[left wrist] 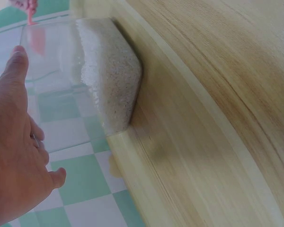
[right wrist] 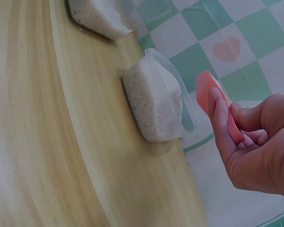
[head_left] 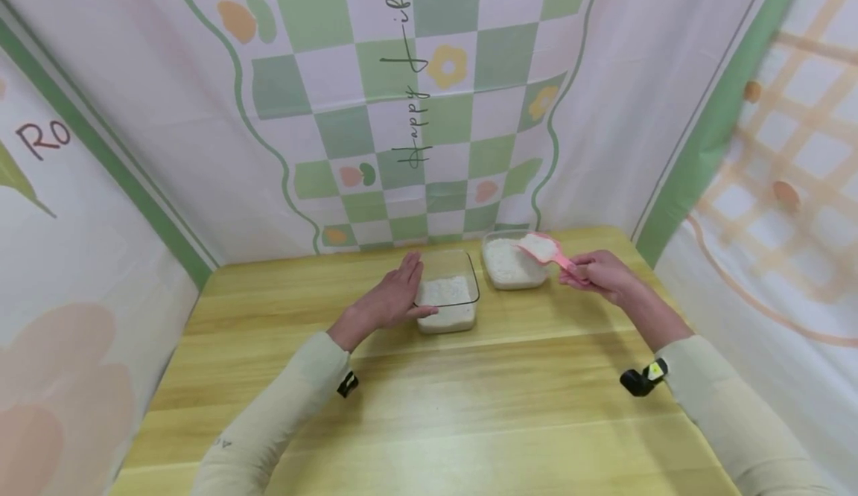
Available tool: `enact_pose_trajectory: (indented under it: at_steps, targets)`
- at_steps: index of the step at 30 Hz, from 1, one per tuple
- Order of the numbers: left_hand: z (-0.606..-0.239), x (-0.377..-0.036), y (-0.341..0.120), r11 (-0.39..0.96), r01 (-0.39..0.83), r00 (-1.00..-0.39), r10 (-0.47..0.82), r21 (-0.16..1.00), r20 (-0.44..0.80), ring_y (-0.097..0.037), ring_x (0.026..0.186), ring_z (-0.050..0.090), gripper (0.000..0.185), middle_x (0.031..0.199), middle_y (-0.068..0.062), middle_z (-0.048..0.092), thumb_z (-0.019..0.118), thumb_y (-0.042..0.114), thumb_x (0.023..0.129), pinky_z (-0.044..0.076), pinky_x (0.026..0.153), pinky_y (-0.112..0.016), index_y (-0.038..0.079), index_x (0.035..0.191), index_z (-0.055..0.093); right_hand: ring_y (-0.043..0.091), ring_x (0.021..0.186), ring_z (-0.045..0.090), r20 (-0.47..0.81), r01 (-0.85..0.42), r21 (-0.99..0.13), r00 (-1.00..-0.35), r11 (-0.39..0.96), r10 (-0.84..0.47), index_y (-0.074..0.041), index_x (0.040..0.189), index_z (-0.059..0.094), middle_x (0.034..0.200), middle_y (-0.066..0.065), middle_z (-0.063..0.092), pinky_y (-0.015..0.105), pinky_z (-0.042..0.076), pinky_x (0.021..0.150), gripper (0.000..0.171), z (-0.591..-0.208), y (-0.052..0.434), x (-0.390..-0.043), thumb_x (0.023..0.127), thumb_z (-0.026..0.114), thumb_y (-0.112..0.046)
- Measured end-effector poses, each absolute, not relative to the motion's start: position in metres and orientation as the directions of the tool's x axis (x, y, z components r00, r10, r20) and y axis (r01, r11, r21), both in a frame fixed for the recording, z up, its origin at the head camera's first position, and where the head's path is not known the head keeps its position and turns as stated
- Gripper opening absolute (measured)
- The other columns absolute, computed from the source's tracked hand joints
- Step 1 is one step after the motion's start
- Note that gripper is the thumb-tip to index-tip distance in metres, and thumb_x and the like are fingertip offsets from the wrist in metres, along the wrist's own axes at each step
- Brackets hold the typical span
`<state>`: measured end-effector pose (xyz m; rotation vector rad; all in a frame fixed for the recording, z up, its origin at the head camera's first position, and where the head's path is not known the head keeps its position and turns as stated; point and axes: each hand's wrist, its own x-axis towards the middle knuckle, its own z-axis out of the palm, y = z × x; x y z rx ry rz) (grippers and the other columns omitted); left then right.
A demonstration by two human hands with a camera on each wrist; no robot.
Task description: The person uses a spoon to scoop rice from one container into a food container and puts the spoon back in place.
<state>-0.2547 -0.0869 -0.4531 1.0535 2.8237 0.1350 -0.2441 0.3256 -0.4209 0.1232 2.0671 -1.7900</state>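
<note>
A tall clear container [head_left: 447,324] with a dark rim stands in the middle of the table, partly filled with white grains that look like rice. At its left rim my left hand [head_left: 389,300] rests with straight fingers, the thumb along the near side. My right hand [head_left: 601,272] grips a pink scoop [right wrist: 207,94] by its handle. The scoop's bowl carries a heap of the grains [head_left: 538,246] above the right edge of a lower clear tub [right wrist: 149,113]. That tub, to the right of the tall container, is nearly full of the same grains.
Both containers are near the back edge of the wooden table [head_left: 429,421]. A green-and-white checked cloth [head_left: 375,56] hangs right behind them, and printed cloths hang at both sides. A black wrist camera [head_left: 640,381] sits on the right sleeve.
</note>
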Motion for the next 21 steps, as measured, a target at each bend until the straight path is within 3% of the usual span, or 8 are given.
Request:
enact_pose_trajectory:
  at_steps: [12, 21]
  targets:
    - [-0.4497, -0.2529, -0.0878, 0.750, 0.648, -0.747, 0.659, 0.131, -0.083, -0.032, 0.156, 0.000, 0.099, 0.167, -0.024, 0.001, 0.038, 0.067, 0.098, 0.026, 0.122, -0.049, -0.008, 0.157, 0.008, 0.002, 0.069, 0.070, -0.291, 0.240, -0.896, -0.953, 0.373, -0.085, 0.032, 0.133, 0.033, 0.078, 0.001, 0.073, 0.017, 0.058, 0.071, 0.043, -0.4160, 0.3185, -0.2442, 0.099, 0.042, 0.006]
    - [-0.4483, -0.2514, -0.0877, 0.752, 0.646, -0.748, 0.658, 0.133, -0.090, -0.031, 0.156, -0.001, 0.099, 0.167, -0.023, 0.000, 0.038, 0.067, 0.098, 0.025, 0.123, -0.048, -0.007, 0.157, 0.008, 0.001, 0.065, 0.068, -0.290, 0.244, -0.880, -0.956, 0.407, -0.054, 0.031, 0.132, 0.034, 0.077, 0.003, 0.073, 0.018, 0.059, 0.069, 0.042, -0.4150, 0.3164, -0.2475, 0.100, 0.044, 0.005]
